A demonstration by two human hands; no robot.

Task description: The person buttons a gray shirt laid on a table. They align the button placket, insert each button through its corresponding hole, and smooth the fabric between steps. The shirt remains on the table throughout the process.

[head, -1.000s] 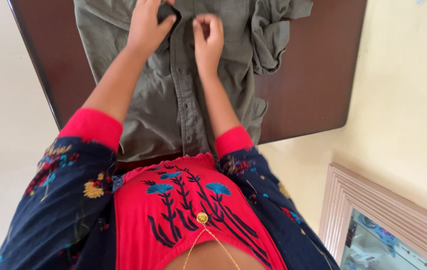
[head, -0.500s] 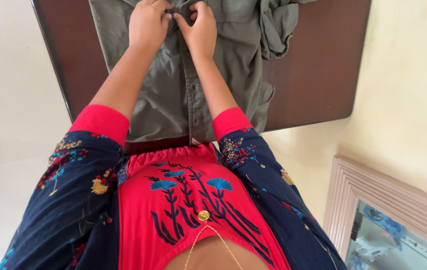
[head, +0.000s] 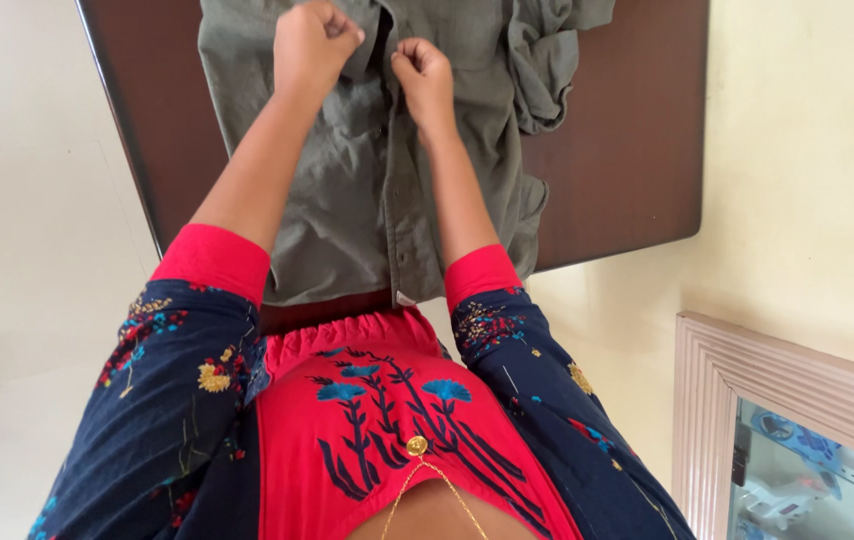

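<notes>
A grey-green shirt (head: 367, 190) lies flat on the dark brown table (head: 627, 150), buttons facing up. The left hand (head: 312, 45) is curled tight and grips the cloth on one side of the button strip. The right hand (head: 425, 75) pinches the other edge, just beside it. The button itself is too small to see, maybe hidden.

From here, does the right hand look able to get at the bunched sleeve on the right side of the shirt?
Probably yes. The right hand grips the shirt placket, and the bunched sleeve lies just beside it on the table, with nothing between them.
</notes>
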